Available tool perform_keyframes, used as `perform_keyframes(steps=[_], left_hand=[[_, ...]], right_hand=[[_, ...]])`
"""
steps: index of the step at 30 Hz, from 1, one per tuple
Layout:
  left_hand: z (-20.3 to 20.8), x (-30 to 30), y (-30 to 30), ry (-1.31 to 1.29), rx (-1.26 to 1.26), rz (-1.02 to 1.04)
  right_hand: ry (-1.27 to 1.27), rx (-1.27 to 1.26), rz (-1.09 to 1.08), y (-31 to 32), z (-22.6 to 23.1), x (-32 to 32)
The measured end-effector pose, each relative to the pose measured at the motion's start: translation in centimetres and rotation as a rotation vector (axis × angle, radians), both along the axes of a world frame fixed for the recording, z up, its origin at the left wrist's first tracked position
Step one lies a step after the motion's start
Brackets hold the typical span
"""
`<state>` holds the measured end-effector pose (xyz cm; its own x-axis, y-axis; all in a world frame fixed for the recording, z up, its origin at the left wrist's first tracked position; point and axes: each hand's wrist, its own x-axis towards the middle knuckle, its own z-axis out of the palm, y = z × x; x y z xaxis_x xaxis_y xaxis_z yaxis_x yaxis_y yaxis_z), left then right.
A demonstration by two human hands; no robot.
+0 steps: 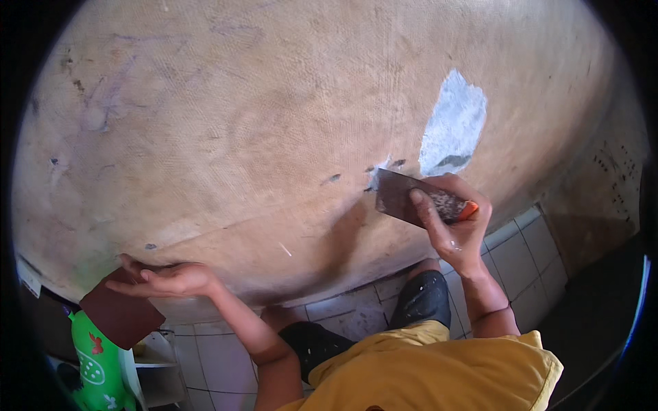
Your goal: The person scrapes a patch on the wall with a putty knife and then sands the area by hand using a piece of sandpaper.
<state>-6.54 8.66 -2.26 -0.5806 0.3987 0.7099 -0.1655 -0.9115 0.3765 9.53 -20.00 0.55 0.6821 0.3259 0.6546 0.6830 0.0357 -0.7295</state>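
A brown plaster wall stands in front of me, with a small white filler spot and dark nicks around it. My right hand is closed around a putty knife, with a stained metal blade and a bit of orange at the handle end. The blade's left edge lies at the white spot. At the lower left, my left hand is palm up near the wall, its fingers holding a dark red-brown sheet of sandpaper that hangs below them.
A larger whitish bare patch shows on the wall, above my right hand. A green inflatable-looking toy and a pale shelf stand at the lower left. White tiles cover the floor at the wall's foot. A dark surface lies right.
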Motion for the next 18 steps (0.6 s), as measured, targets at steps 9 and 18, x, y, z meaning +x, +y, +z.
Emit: perform_keyframes(steps=[9,18], left_hand=[[0.3,0.0,-0.1,0.02,-0.013,0.012],[0.4,0.5,-0.3,-0.018,-0.017,-0.013]], right_hand=[[-0.095,0.004,-0.004,0.3,0.4,0.4],[-0.137,-0.029,-0.015,-0.5,-0.1,1.2]])
